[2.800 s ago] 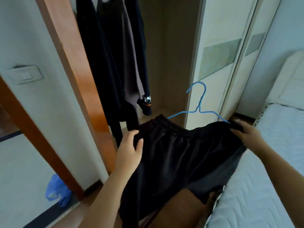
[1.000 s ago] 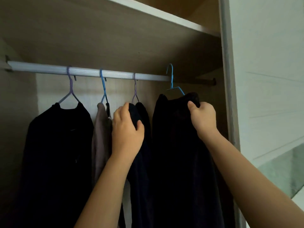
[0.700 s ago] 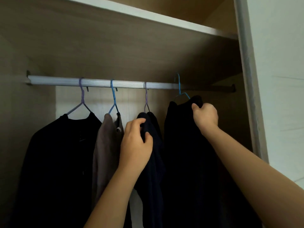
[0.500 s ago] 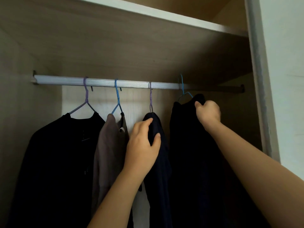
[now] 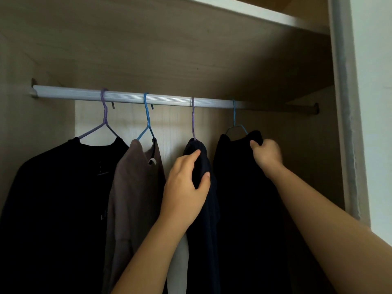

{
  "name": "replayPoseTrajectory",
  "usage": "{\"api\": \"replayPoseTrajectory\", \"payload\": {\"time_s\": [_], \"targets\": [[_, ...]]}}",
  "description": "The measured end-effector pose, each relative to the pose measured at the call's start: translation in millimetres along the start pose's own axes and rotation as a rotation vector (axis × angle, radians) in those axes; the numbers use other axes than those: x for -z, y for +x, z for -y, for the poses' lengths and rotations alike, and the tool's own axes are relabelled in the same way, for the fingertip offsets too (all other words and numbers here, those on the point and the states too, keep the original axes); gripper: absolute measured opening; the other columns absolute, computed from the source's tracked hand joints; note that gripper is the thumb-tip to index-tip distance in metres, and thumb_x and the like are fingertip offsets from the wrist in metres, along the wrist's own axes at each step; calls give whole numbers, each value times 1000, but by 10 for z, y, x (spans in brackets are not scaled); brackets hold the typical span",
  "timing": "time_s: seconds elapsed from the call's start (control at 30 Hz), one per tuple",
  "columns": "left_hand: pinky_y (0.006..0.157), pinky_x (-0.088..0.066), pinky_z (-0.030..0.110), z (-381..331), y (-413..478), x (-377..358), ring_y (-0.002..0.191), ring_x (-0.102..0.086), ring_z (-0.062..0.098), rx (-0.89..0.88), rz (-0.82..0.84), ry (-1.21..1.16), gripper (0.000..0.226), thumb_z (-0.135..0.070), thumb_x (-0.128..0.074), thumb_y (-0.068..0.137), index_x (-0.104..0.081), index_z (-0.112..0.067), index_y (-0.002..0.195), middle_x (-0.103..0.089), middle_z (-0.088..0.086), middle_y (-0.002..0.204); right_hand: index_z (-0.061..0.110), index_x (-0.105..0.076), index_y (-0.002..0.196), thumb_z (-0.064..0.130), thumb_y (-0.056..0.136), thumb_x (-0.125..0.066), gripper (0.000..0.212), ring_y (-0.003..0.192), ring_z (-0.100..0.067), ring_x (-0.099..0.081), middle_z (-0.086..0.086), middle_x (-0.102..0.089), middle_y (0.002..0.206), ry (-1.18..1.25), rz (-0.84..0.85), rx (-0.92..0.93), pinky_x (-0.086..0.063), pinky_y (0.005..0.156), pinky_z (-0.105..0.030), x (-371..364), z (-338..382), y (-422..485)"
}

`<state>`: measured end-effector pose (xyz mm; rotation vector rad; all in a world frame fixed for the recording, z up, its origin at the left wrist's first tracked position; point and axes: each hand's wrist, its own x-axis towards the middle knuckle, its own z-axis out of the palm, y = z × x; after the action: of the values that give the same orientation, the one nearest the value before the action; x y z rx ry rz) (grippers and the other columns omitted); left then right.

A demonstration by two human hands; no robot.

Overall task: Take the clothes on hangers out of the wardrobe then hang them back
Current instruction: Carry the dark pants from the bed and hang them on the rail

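Note:
A silver rail [image 5: 169, 100] runs across the wardrobe with several hangers on it. At the right, black shorts [image 5: 244, 187] hang from a blue wire hanger [image 5: 234, 119] hooked over the rail. My right hand [image 5: 266, 154] grips the top right corner of the shorts. My left hand [image 5: 186, 187] is closed on the shoulder of a dark navy garment [image 5: 209, 219] on a purple hanger [image 5: 193, 119] just left of the shorts. Further left hang a grey-brown top [image 5: 133, 187] and a black top [image 5: 59, 198].
A wooden shelf [image 5: 254, 13] forms the wardrobe ceiling above the rail. The white sliding-door frame [image 5: 347, 102] stands close on the right. The rail stretch right of the blue hanger is bare up to its end bracket [image 5: 316, 108].
I raised the black shorts from near the bed and hooked their blue hanger on the rail. In the last second my left hand slid down the navy garment; my right hand kept its grip.

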<state>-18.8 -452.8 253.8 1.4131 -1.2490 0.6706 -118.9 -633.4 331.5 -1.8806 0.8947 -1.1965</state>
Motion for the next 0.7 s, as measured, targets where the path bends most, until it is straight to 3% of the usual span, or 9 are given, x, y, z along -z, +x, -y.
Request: {"api": "replayPoseTrajectory", "payload": {"time_s": [0.2, 0.37, 0.6, 0.7], "targets": [[99, -34, 20, -10, -25, -77, 121, -44, 9, -3, 8, -18, 52, -19, -57, 87, -40, -22, 136, -47, -6, 128, 8, -47, 101, 28, 96, -41, 21, 65, -15, -45, -3, -44, 74, -8, 53, 7, -33, 52, -29, -12, -71, -49], [99, -32, 19, 13, -77, -80, 123, -43, 9, -2, 10, -15, 53, -19, -57, 88, -38, -22, 137, -46, -6, 130, 3, -42, 125, 24, 96, -41, 36, 88, -25, -52, -10, -51, 96, -87, 50, 80, -39, 71, -33, -60, -119, -136], [103, -35, 25, 8, -187, -30, 126, -41, 12, -8, 26, -9, 55, -18, -55, 88, -35, -21, 139, -44, -4, 134, 2, -39, 125, 21, 95, -44, 37, 94, -28, -53, -14, -51, 106, -185, 73, 121, -43, 72, -36, -98, -125, -421], [101, -34, 23, -1, -256, 9, 126, -41, 12, -9, 25, -15, 55, -18, -56, 88, -36, -20, 139, -44, -2, 134, 5, -36, 127, 20, 93, -47, 39, 110, -31, -53, -17, -49, 123, -281, 53, 144, -48, 85, -39, -88, -143, -675]]}}
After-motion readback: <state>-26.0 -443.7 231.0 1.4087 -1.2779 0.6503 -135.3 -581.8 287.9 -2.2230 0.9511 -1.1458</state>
